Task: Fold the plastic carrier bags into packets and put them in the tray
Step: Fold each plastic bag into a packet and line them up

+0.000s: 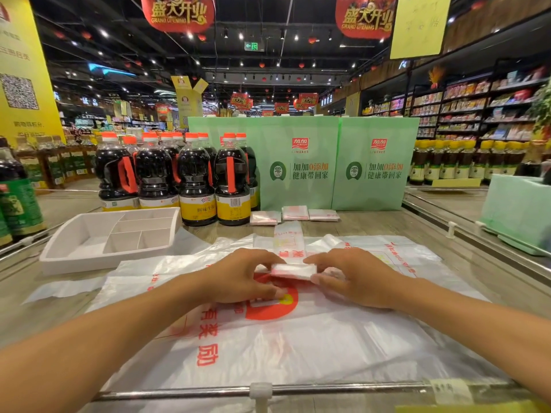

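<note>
- Left hand point(241, 278): fingers curled round the left end of a folded packet point(293, 271).
- Right hand point(354, 278): thumb and fingers pinch the packet's right end.
- Packet: held between both hands, just above flat bags point(298, 338) spread on the tabletop point(372, 222).
- Tray point(59, 257): white, divided, on the tabletop to the left beyond the bags, apart from the packet.
- Three packets point(295, 213): in a row at the far edge, before green display bags point(298, 180) and beside bottles point(196, 180).
</note>
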{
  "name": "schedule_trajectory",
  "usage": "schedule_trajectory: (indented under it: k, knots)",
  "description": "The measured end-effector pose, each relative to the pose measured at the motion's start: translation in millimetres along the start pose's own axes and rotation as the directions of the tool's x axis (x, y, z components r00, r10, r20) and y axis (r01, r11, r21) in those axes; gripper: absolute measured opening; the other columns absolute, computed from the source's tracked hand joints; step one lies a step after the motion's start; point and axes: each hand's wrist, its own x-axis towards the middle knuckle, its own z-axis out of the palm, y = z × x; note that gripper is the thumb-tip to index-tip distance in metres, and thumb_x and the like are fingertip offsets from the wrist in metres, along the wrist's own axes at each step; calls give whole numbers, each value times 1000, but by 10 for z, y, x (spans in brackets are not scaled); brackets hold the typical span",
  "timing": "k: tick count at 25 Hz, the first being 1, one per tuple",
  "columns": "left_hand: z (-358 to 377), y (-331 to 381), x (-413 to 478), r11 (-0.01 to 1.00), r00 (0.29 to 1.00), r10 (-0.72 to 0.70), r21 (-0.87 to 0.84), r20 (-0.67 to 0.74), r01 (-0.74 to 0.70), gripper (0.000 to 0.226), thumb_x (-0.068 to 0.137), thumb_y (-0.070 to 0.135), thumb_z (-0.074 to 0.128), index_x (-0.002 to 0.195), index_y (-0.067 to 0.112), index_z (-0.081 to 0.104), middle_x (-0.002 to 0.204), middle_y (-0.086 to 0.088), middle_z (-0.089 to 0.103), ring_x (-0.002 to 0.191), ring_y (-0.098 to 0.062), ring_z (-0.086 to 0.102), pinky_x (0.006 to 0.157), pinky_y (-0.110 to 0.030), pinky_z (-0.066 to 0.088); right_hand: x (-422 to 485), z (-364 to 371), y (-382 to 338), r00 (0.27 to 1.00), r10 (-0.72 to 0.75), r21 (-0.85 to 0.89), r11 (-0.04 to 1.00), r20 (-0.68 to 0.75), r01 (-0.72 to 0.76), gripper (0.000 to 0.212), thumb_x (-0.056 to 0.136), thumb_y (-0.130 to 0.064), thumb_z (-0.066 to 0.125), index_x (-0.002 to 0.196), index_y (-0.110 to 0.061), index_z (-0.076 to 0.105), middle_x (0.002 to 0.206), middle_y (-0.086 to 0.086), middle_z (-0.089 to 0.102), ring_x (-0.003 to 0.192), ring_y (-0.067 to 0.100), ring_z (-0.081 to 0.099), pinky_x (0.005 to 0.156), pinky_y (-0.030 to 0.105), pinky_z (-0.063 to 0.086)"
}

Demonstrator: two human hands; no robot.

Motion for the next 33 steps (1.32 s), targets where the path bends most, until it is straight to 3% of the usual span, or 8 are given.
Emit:
schedule_trajectory:
  k: [4, 6, 9, 13, 17, 23, 28, 33]
  knots:
    - [-30, 81, 9, 996, 997, -8, -94, -80, 1, 12, 96, 35, 68, 103, 29, 75, 95, 15, 73, 88, -1, 66, 77, -25, 52, 23, 15, -49, 996, 11, 114, 993, -90, 0, 64, 90, -72, 33, 140, -39, 55, 106, -21, 74, 94, 11, 66, 82, 35, 49]
    - [-36, 116, 22, 988, 994, -45, -152, -98, 30, 15, 98, 33, 66, 93, 23, 76, 86, 6, 75, 78, -9, 68, 71, -31, 54, 30, 43, -42, 993, 23, 160, 987, -116, -5, 57, 91, -65, 53, 141, -39, 55, 97, -26, 73, 85, 9, 69, 81, 35, 52]
    - [-27, 127, 37, 968, 989, -112, -234, -95, 87, 30, 97, 40, 66, 86, 14, 75, 73, -4, 71, 59, -12, 57, 58, -32, 46, 70, 120, 7, 981, 87, 311, 950, -174, -29, 45, 95, -28, 72, 138, -33, 60, 76, -24, 72, 72, 1, 70, 78, 27, 54]
    - [2, 99, 61, 919, 988, -142, -380, -61, 108, 23, 96, 31, 70, 119, 29, 67, 70, -1, 70, 57, -7, 56, 53, -26, 44, 130, 144, 14, 972, 162, 425, 902, -173, -75, 50, 92, -18, 75, 138, -31, 59, 47, -14, 49, 48, 4, 39, 59, 15, 37]
    - [80, 91, 112, 951, 988, -133, -292, -79, 105, 40, 97, 27, 70, 135, 30, 59, 59, 14, 61, 51, -1, 50, 53, -14, 39, 151, 180, -21, 966, 218, 495, 860, -138, -123, 48, 91, -20, 77, 135, -31, 61, 47, -7, 51, 48, 6, 37, 57, 17, 36]
    - [97, 87, 102, 989, 985, -132, -88, -115, 122, 47, 99, 37, 64, 144, 30, 54, 100, 8, 67, 90, -5, 58, 76, -7, 41, 136, 204, -5, 969, 240, 387, 900, -58, -200, 51, 95, -29, 72, 143, -29, 56, 70, -18, 65, 68, -1, 56, 69, 14, 41]
    - [159, -15, 111, 977, 992, -122, 180, 40, 113, 62, 102, 54, 49, 157, 30, 35, 151, 5, 40, 137, -19, 35, 115, -43, 31, 145, 216, -31, 976, 219, 225, 950, 5, -215, 57, 101, -31, 62, 153, -24, 42, 74, -11, 55, 72, -2, 51, 71, 18, 39]
    - [195, 0, 127, 949, 978, -159, 294, 135, 114, 65, 105, 59, 34, 162, 30, 20, 168, 8, 21, 153, -18, 19, 123, -46, 16, 167, 213, -35, 978, 191, 3, 981, 82, -192, 50, 104, -38, 54, 150, -21, 45, 93, -2, 55, 90, 17, 47, 89, 39, 42]
